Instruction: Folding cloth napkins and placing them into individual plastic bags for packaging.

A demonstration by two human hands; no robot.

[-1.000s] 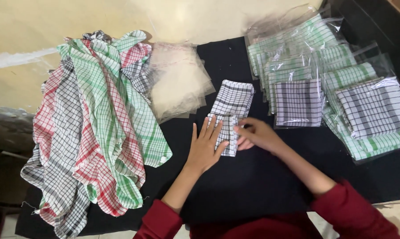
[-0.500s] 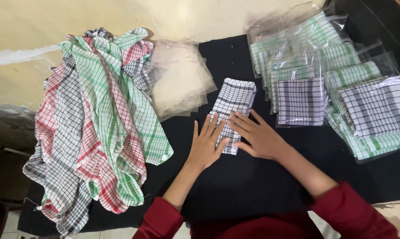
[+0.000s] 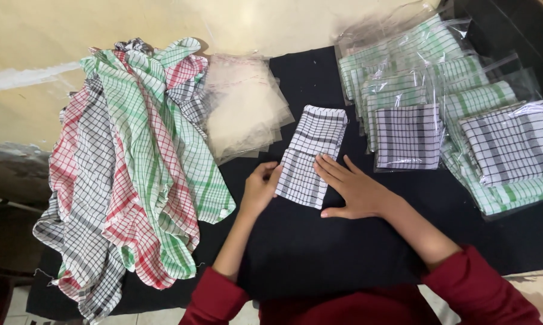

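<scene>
Two hands of mine work one folded black-and-white checked cloth (image 3: 310, 156), which lies as a long strip on the black table cover (image 3: 319, 253), tilted so its far end leans right. My left hand (image 3: 260, 189) pinches the strip's near left edge, fingers curled over it and thumb side against the cover. My right hand (image 3: 355, 192) lies flat, fingers together and stretched out, its fingertips (image 3: 321, 164) pressing the strip's right edge about halfway along. Just beyond the strip's left edge sits a stack of clear plastic bags (image 3: 244, 105), close but apart from it. Further left, a heap of loose checked cloths (image 3: 133, 168) in green, red and grey hangs over the cover's left edge. To the right, bagged folded cloths (image 3: 452, 108) crowd the far right corner, the nearest bag just beside the strip's far end. Open black cover runs between my forearms and along the near side, with my red sleeves (image 3: 482, 289) at its near edge.
</scene>
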